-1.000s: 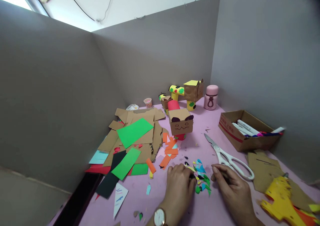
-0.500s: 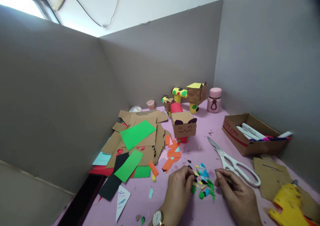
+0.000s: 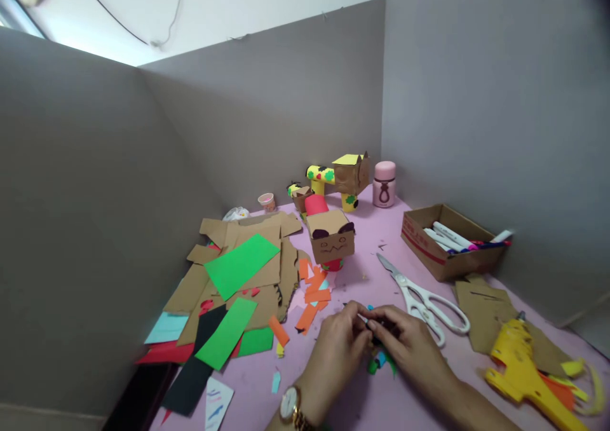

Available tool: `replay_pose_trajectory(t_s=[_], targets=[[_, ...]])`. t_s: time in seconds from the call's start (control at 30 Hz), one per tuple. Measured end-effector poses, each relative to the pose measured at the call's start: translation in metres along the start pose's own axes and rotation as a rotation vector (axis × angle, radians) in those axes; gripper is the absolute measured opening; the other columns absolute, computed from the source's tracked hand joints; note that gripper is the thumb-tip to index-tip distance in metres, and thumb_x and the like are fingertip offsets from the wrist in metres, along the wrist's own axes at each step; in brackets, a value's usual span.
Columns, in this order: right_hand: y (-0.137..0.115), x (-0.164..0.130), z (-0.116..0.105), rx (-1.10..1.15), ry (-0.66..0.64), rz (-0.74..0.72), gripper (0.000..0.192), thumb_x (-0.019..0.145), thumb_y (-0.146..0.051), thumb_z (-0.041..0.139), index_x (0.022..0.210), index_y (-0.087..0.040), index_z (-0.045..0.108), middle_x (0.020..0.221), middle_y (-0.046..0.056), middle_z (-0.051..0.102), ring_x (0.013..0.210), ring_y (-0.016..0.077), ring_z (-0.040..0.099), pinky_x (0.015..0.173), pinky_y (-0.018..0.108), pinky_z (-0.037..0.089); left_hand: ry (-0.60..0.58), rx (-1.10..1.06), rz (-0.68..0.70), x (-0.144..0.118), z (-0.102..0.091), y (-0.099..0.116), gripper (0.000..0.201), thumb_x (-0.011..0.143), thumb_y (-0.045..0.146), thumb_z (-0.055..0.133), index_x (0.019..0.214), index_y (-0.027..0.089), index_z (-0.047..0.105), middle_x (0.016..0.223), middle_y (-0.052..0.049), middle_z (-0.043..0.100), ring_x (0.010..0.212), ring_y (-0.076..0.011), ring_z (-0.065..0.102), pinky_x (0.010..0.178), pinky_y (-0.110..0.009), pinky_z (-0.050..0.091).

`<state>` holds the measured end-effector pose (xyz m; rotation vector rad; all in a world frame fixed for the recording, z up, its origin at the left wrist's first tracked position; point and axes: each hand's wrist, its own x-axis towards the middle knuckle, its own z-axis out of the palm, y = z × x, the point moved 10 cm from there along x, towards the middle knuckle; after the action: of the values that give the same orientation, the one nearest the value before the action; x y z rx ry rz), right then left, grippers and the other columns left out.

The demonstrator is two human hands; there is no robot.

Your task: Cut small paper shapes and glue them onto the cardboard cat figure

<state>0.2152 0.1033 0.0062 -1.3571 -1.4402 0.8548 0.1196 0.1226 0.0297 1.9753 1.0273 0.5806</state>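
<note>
My left hand (image 3: 336,345), with a watch (image 3: 289,404) on its wrist, meets my right hand (image 3: 412,339) over the small paper scraps (image 3: 380,360). Fingers of both hands are pinched together at the tips. Between them shows a bit of a small dark paper scrap (image 3: 369,324), mostly hidden by the fingers. Green and blue scraps stick out below the hands. Behind them stands a cardboard animal (image 3: 332,246) with a box head, a drawn face and dark ears. White-handled scissors (image 3: 419,297) lie to the right of my right hand.
An open cardboard box (image 3: 438,259) of markers stands at the right, with a yellow glue gun (image 3: 517,367) nearer me. Cardboard sheets (image 3: 267,253) and green paper (image 3: 243,266) lie left. A yellow-bodied cardboard animal (image 3: 350,177) and pink flask (image 3: 384,186) stand at the back.
My hands were apart on either side of the scraps; now their fingertips meet over them. My right hand moved left. The view has turned to the right.
</note>
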Motion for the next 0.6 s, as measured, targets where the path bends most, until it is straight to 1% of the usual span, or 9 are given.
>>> replay_pose_trajectory(t_s=[0.1, 0.17, 0.23, 0.3, 0.33, 0.47, 0.6], targets=[[-0.007, 0.013, 0.003, 0.015, -0.044, 0.003, 0.018, 0.084, -0.027, 0.051, 0.079, -0.018, 0.065, 0.076, 0.005, 0.068, 0.073, 0.0212, 0.062, 0.067, 0.031, 0.047, 0.014, -0.026, -0.002, 0.008, -0.011, -0.002, 0.019, 0.075, 0.008, 0.049, 0.089, 0.02, 0.055, 0.068, 0.003, 0.061, 0.064, -0.0139, 0.058, 0.058, -0.022, 0.04], [-0.008, 0.024, 0.007, 0.049, -0.087, 0.016, 0.016, 0.082, -0.026, 0.053, 0.079, -0.018, 0.065, 0.071, 0.002, 0.067, 0.066, 0.0188, 0.062, 0.061, 0.029, 0.046, 0.03, -0.043, 0.009, 0.013, -0.018, -0.004, 0.02, 0.075, 0.007, 0.05, 0.089, 0.02, 0.057, 0.066, 0.004, 0.06, 0.061, -0.0131, 0.056, 0.057, -0.022, 0.039], [-0.006, 0.034, 0.013, 0.093, -0.137, 0.038, 0.013, 0.08, -0.025, 0.056, 0.074, -0.017, 0.064, 0.065, -0.001, 0.065, 0.059, 0.0158, 0.06, 0.056, 0.026, 0.046, 0.041, -0.128, 0.007, 0.018, -0.024, -0.009, 0.019, 0.074, 0.008, 0.053, 0.087, 0.02, 0.059, 0.064, 0.004, 0.059, 0.06, -0.0129, 0.054, 0.057, -0.022, 0.038], [-0.001, 0.044, 0.018, 0.129, -0.174, 0.06, 0.013, 0.079, -0.022, 0.06, 0.067, -0.016, 0.062, 0.059, -0.003, 0.062, 0.055, 0.0136, 0.059, 0.054, 0.025, 0.046, 0.053, -0.265, -0.033, 0.022, -0.026, -0.02, 0.018, 0.072, 0.01, 0.057, 0.087, 0.019, 0.06, 0.063, 0.004, 0.06, 0.058, -0.013, 0.055, 0.055, -0.023, 0.039], [0.002, 0.049, 0.02, 0.141, -0.186, 0.071, 0.014, 0.08, -0.02, 0.061, 0.067, -0.016, 0.061, 0.058, -0.004, 0.061, 0.055, 0.0127, 0.059, 0.054, 0.025, 0.046, 0.064, -0.329, -0.063, 0.024, -0.026, -0.027, 0.016, 0.073, 0.013, 0.058, 0.088, 0.019, 0.059, 0.063, 0.003, 0.061, 0.056, -0.013, 0.055, 0.054, -0.023, 0.039], [0.013, 0.063, 0.023, 0.145, -0.192, 0.106, 0.014, 0.088, -0.023, 0.059, 0.078, -0.014, 0.061, 0.066, -0.005, 0.062, 0.055, 0.0105, 0.06, 0.055, 0.026, 0.05, 0.163, -0.462, -0.155, 0.03, -0.028, -0.051, 0.017, 0.074, 0.022, 0.06, 0.089, 0.015, 0.058, 0.067, -0.001, 0.065, 0.056, -0.0128, 0.059, 0.054, -0.023, 0.042], [0.017, 0.078, 0.024, 0.096, -0.185, 0.1, 0.014, 0.088, -0.025, 0.059, 0.08, -0.014, 0.062, 0.072, -0.003, 0.063, 0.058, 0.0104, 0.06, 0.055, 0.026, 0.051, 0.259, -0.567, -0.208, 0.036, -0.037, -0.066, 0.017, 0.069, 0.023, 0.066, 0.082, 0.013, 0.062, 0.068, -0.002, 0.065, 0.057, -0.0104, 0.058, 0.056, -0.021, 0.043]])
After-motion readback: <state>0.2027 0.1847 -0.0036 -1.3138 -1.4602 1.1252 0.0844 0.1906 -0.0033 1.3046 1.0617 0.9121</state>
